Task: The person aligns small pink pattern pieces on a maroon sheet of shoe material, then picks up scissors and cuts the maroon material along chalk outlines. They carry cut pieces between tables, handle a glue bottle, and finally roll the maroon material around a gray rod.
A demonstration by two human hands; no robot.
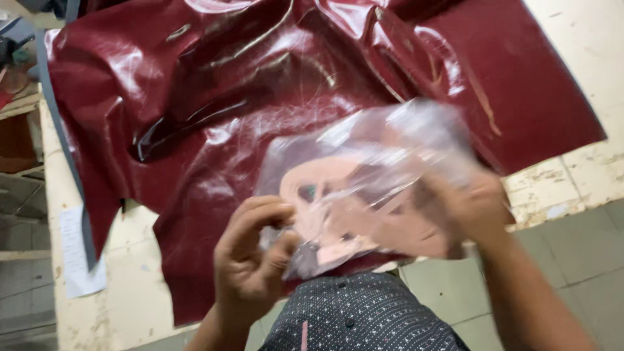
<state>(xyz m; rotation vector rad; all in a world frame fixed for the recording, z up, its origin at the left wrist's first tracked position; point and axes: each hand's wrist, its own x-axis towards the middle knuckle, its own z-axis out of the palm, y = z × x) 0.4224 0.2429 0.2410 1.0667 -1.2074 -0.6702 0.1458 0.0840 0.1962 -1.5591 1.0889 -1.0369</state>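
Note:
A clear plastic bag [383, 162] with pale pink flat cut pieces [325, 195] inside is held up in front of me. My left hand [250, 260] pinches the bag's lower left corner. At the bag's right side, my right hand [474, 208] grips it, blurred and partly seen through the plastic. Under the bag a large glossy dark red leather sheet [195, 110] lies spread and wrinkled over a worn cream table [123, 305].
A white paper sheet [78, 253] hangs at the table's left edge. A grey strip [62, 136] runs under the leather's left side. Grey tiled floor [572, 247] shows at the right. My dark dotted shirt [364, 315] fills the bottom centre.

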